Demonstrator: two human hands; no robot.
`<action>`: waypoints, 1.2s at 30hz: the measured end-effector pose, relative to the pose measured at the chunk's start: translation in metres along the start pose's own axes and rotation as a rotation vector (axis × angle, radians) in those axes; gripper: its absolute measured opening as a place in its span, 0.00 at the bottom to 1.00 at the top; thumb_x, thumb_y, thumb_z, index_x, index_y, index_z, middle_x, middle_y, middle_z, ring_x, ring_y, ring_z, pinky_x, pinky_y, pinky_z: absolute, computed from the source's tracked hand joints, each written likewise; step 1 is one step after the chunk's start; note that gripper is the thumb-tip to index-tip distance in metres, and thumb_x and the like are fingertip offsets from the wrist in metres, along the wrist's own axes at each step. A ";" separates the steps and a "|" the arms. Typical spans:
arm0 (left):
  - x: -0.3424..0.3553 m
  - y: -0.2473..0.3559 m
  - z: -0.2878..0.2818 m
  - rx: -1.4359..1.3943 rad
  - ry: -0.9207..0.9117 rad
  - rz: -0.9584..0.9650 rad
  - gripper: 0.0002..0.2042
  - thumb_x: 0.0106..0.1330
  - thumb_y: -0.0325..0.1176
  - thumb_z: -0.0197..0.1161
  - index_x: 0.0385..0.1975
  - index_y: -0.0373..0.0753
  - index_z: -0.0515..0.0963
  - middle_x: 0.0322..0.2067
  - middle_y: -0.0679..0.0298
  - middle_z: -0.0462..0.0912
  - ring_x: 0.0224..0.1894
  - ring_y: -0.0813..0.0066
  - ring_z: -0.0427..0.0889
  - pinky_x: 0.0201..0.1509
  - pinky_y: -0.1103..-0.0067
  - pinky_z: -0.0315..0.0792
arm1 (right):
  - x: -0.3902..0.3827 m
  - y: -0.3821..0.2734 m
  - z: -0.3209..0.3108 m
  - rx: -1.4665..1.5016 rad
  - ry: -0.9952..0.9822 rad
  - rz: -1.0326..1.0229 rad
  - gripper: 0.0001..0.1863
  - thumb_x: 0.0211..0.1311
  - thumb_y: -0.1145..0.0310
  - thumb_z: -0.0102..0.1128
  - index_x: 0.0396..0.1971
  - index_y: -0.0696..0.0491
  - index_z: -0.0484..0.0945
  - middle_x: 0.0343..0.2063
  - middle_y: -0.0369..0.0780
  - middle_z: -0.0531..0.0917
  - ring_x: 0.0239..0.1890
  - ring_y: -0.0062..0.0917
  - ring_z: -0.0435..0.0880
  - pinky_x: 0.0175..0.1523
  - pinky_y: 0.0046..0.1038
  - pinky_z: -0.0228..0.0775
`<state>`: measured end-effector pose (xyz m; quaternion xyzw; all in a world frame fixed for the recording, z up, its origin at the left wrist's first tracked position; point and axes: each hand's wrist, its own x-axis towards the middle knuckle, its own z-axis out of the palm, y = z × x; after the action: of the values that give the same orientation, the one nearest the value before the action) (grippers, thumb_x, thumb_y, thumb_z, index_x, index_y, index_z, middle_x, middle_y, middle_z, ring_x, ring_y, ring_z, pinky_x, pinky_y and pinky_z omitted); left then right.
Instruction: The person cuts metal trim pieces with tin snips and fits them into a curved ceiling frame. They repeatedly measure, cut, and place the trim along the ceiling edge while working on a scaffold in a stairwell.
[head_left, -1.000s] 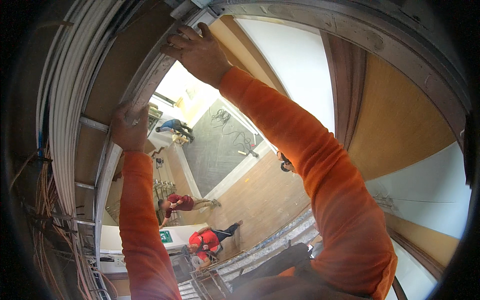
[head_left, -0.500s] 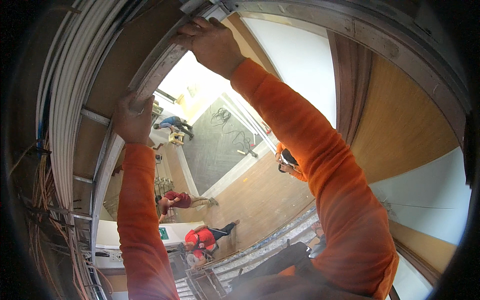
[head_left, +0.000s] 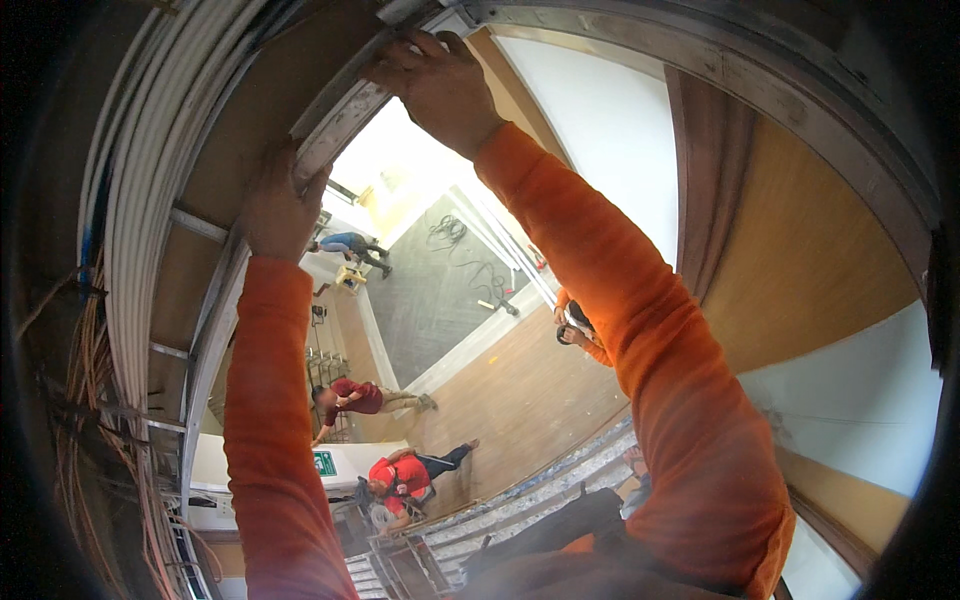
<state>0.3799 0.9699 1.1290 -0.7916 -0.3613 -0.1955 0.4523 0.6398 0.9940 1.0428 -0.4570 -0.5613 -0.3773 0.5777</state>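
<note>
Overhead, a long pale metal channel [head_left: 345,125] runs along the edge of the brown ceiling opening. My left hand [head_left: 280,208] is closed around its lower stretch, with the thumb on the room side and the other fingers partly hidden in shadow. Higher up, my right hand [head_left: 445,98] grips the same channel near the corner, its fingers hooked over the edge. Both arms are raised in orange sleeves. Whether the channel is fixed or loose I cannot tell.
White conduits [head_left: 150,190] and loose orange wires [head_left: 85,400] run along the left. Ribbed metal platform planks [head_left: 540,500] lie below me. On the floor far down are several people, a coiled black cable [head_left: 447,232] and long white strips [head_left: 500,240].
My left hand has moved up along the channel, closer to my right hand. The right hand has shifted slightly rightward in the view and stays on the channel.
</note>
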 end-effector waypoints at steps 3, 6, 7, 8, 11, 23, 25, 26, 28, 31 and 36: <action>0.006 0.007 -0.004 0.008 -0.046 -0.013 0.31 0.65 0.58 0.68 0.57 0.37 0.80 0.46 0.47 0.87 0.44 0.48 0.89 0.50 0.62 0.82 | 0.003 0.006 -0.003 -0.016 0.022 -0.018 0.24 0.60 0.73 0.63 0.54 0.31 0.85 0.54 0.25 0.84 0.62 0.27 0.78 0.64 0.34 0.75; 0.003 0.014 -0.006 -0.081 -0.093 -0.089 0.27 0.64 0.50 0.71 0.60 0.43 0.78 0.49 0.49 0.87 0.47 0.50 0.88 0.51 0.63 0.82 | 0.002 0.007 -0.001 0.002 0.030 -0.043 0.23 0.61 0.72 0.62 0.54 0.32 0.85 0.54 0.25 0.83 0.62 0.26 0.78 0.63 0.35 0.75; -0.001 0.011 0.002 -0.102 -0.021 -0.038 0.28 0.64 0.50 0.71 0.60 0.43 0.78 0.49 0.50 0.87 0.47 0.51 0.89 0.49 0.64 0.83 | 0.002 0.008 -0.001 -0.001 0.033 -0.060 0.22 0.62 0.72 0.62 0.54 0.32 0.85 0.54 0.25 0.83 0.62 0.26 0.78 0.63 0.35 0.75; -0.004 0.009 0.008 -0.122 0.051 0.013 0.28 0.64 0.50 0.71 0.60 0.44 0.78 0.48 0.51 0.88 0.46 0.52 0.89 0.48 0.65 0.83 | 0.001 0.010 -0.001 -0.010 0.040 -0.068 0.22 0.62 0.71 0.61 0.54 0.32 0.85 0.55 0.25 0.83 0.62 0.25 0.78 0.62 0.36 0.75; -0.010 0.012 0.014 -0.135 0.065 -0.043 0.26 0.64 0.50 0.72 0.59 0.44 0.80 0.46 0.52 0.89 0.42 0.52 0.90 0.43 0.66 0.84 | -0.003 0.011 0.002 -0.040 0.078 -0.074 0.21 0.64 0.69 0.60 0.55 0.33 0.84 0.54 0.25 0.83 0.62 0.24 0.78 0.62 0.38 0.74; -0.003 0.005 0.020 -0.086 0.178 0.035 0.26 0.62 0.49 0.76 0.53 0.36 0.85 0.46 0.53 0.90 0.42 0.62 0.92 0.45 0.70 0.85 | -0.001 0.007 0.002 0.313 0.011 0.056 0.11 0.62 0.69 0.56 0.40 0.51 0.85 0.42 0.39 0.88 0.63 0.35 0.78 0.64 0.49 0.71; -0.006 0.004 0.020 -0.093 0.187 0.054 0.26 0.62 0.49 0.76 0.53 0.36 0.85 0.46 0.54 0.90 0.42 0.62 0.92 0.45 0.70 0.85 | 0.000 0.008 -0.003 0.307 -0.072 0.046 0.09 0.62 0.69 0.57 0.37 0.50 0.85 0.39 0.38 0.88 0.60 0.35 0.80 0.61 0.48 0.74; -0.008 0.003 0.019 -0.098 0.191 0.060 0.26 0.62 0.49 0.76 0.54 0.36 0.85 0.46 0.54 0.90 0.42 0.63 0.92 0.45 0.70 0.85 | 0.000 0.007 -0.004 0.267 -0.095 0.031 0.08 0.62 0.68 0.57 0.36 0.50 0.85 0.39 0.38 0.88 0.59 0.35 0.81 0.59 0.48 0.75; -0.007 0.012 0.018 -0.098 0.197 0.053 0.24 0.61 0.44 0.78 0.53 0.38 0.85 0.45 0.55 0.91 0.40 0.64 0.92 0.43 0.71 0.86 | -0.001 0.009 -0.001 0.219 -0.056 0.003 0.08 0.61 0.68 0.57 0.35 0.50 0.85 0.38 0.38 0.88 0.58 0.34 0.82 0.57 0.47 0.77; -0.006 0.014 0.023 -0.119 0.212 0.039 0.24 0.62 0.46 0.77 0.54 0.38 0.85 0.45 0.55 0.91 0.40 0.65 0.92 0.42 0.72 0.86 | -0.004 0.013 0.007 0.195 0.076 -0.017 0.08 0.60 0.69 0.58 0.35 0.49 0.85 0.38 0.38 0.88 0.56 0.33 0.83 0.56 0.46 0.77; -0.007 0.006 0.025 -0.085 0.230 0.075 0.25 0.63 0.49 0.76 0.54 0.38 0.85 0.44 0.55 0.91 0.37 0.66 0.92 0.41 0.72 0.86 | -0.005 0.011 0.008 0.224 0.092 -0.017 0.09 0.60 0.69 0.58 0.36 0.49 0.85 0.40 0.37 0.88 0.56 0.32 0.84 0.57 0.44 0.77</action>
<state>0.3790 0.9867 1.1079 -0.7955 -0.2686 -0.2829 0.4637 0.6478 1.0042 1.0365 -0.3669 -0.5766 -0.3379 0.6471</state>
